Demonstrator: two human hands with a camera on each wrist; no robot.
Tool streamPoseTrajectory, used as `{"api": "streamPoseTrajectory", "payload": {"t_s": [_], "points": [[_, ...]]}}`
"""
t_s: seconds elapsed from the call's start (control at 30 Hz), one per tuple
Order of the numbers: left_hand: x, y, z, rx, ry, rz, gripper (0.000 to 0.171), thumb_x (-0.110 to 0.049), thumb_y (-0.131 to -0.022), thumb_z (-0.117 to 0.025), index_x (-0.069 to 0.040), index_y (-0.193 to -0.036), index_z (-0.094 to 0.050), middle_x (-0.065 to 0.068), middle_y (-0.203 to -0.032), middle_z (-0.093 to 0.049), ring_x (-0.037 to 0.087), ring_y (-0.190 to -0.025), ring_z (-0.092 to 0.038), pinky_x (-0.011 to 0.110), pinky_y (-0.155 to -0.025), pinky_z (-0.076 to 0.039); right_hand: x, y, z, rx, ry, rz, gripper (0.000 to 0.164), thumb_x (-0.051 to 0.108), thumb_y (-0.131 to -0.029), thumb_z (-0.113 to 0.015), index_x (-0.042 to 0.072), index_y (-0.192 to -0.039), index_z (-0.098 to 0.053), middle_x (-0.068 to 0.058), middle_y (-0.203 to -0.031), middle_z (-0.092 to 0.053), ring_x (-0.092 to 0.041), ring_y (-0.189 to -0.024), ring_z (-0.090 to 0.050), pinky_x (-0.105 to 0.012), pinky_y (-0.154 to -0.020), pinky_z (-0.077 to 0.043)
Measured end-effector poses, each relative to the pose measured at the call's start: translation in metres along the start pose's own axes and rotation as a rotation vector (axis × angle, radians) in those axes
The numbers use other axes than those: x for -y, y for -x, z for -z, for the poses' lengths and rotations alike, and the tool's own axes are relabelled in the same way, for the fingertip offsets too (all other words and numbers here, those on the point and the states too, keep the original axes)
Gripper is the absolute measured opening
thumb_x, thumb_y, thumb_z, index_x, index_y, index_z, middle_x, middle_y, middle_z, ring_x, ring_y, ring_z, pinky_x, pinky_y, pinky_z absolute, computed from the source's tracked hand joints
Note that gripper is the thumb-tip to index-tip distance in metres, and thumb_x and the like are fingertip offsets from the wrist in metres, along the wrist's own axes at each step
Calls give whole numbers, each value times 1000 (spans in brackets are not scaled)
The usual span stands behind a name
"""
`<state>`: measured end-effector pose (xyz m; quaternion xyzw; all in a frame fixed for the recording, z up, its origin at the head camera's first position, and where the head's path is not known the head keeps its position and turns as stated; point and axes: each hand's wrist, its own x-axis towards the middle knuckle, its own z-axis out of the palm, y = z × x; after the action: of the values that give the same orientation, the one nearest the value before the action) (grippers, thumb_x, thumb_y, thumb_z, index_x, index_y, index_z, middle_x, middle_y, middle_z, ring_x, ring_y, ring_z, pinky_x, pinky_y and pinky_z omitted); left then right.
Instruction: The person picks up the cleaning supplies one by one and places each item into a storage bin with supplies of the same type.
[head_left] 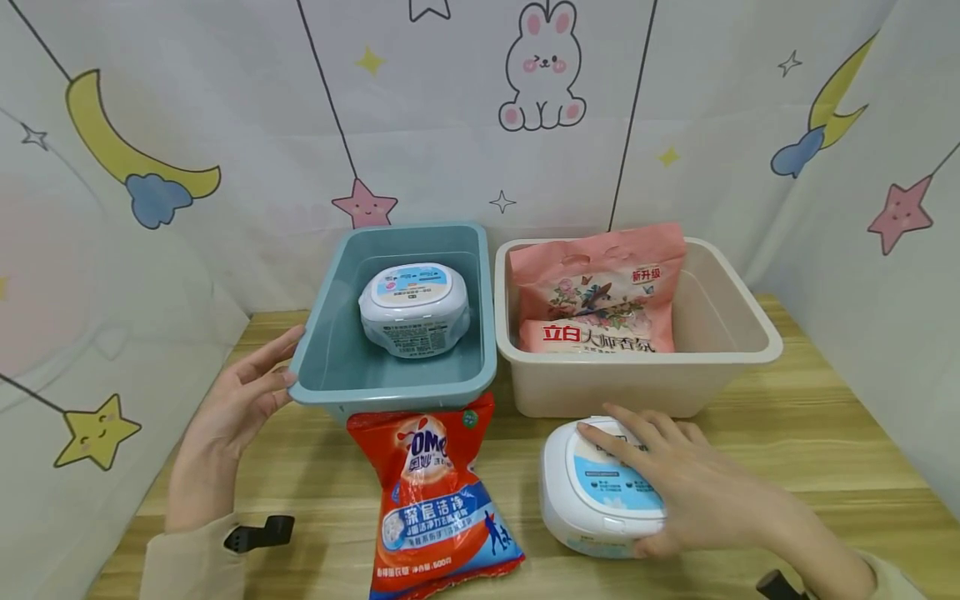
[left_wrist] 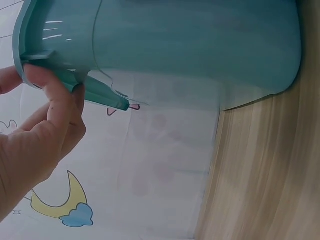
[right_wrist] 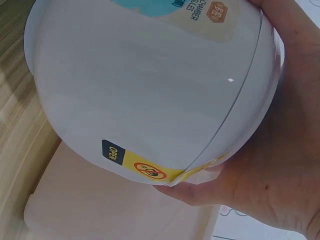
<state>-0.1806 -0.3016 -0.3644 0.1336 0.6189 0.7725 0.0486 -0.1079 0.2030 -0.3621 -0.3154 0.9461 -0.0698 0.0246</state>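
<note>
A bag [head_left: 442, 508] lies before the left bin [head_left: 337, 385], a tub [head_left: 592, 492] before the right bin [head_left: 615, 387].

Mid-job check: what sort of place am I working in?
Probably a small indoor tabletop booth: a wood-grain table with a cartoon-print backdrop behind it and along both sides, and a blue bin set out on it. The room beyond is hidden.
</note>
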Motion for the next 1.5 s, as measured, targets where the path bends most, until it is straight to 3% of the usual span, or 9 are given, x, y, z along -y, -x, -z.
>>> {"api": "streamPoseTrajectory", "payload": {"t_s": [0.27, 0.53, 1.3, 1.5], "points": [[1, 3, 1, 9, 51, -13, 53, 11, -94, -42, -13, -141, -50, 0, -125, -54, 13, -101, -66, 23, -80, -57, 2, -4, 3, 34, -11, -7, 117, 66, -57, -80, 45, -151, -15, -1, -154, -28, -25, -130, -37, -57, -98, -37], [2, 6, 4, 19, 71, -22, 54, 12, -95, -40, -13, -141, -49, 0, -124, -56, 12, -100, -65, 23, -80, -56, 4, -6, 1, 26, -17, 14, 119, 64, -55, -82, 44, -151, -16, -1, -150, -32, -20, -127, -37, -53, -97, -38], [1, 6, 8, 14, 55, -15, 55, 11, -95, -40, -14, -143, -47, -1, -126, -54, 12, -102, -63, 24, -79, -56, 4, -9, -5, 12, -25, 21, 121, 62, -52, -83, 45, -151, -16, -2, -148, -32, -21, -128, -34, -52, -99, -36], [4, 3, -1, 8, 59, -8, 54, 10, -95, -41, -14, -143, -46, -1, -125, -54, 11, -102, -63, 23, -80, -55, -2, -6, -4, 10, 5, 1, 119, 66, -53, -81, 46, -151, -16, -5, -148, -35, -26, -128, -36, -56, -99, -37]]}}
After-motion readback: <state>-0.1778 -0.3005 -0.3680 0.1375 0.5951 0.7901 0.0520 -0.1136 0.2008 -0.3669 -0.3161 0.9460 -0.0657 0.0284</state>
